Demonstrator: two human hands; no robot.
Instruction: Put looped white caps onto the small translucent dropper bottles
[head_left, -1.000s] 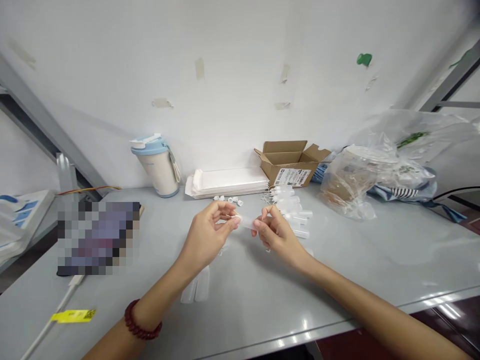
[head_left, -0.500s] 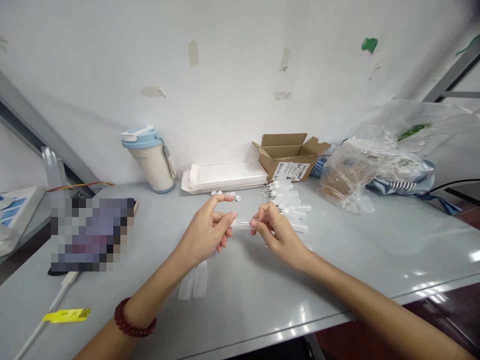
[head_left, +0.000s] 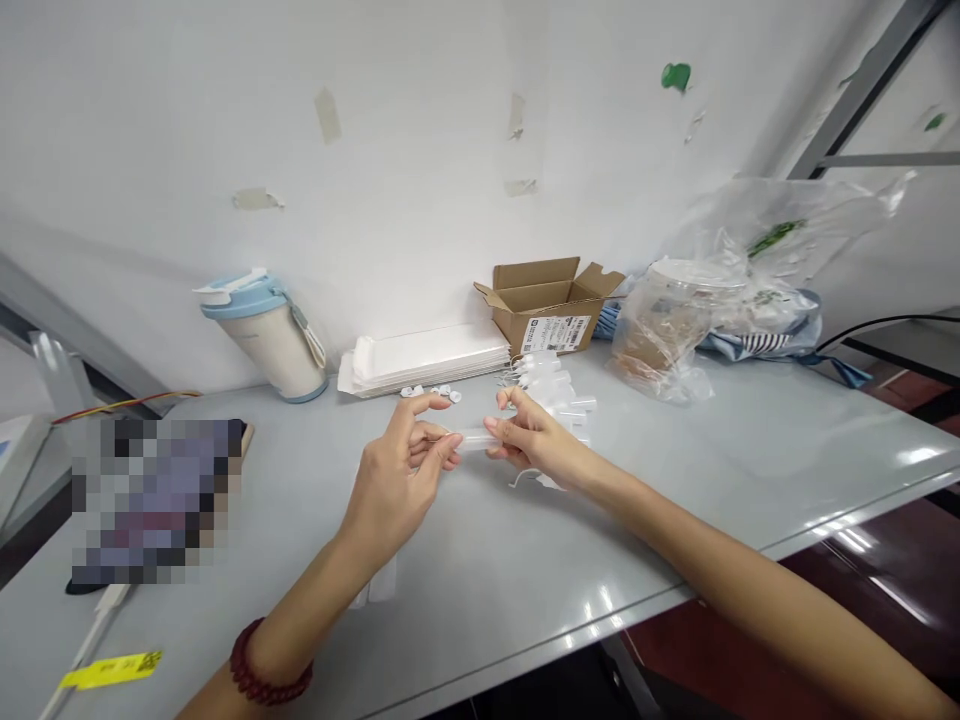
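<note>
Here's the grip: the left hand and right hand are both pinched on a clear plastic tube, one at each end, holding it in the air above the grey desk. It looks light, stiff and slick, so fingertips at the ends should manage, though the left hand's hold is hard to make out. Just beyond lie matching tubes and small white caps, while the open cardboard box hides whatever's inside.

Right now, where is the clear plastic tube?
In the head view, the clear plastic tube is held mid-air between the left hand and right hand.
</note>
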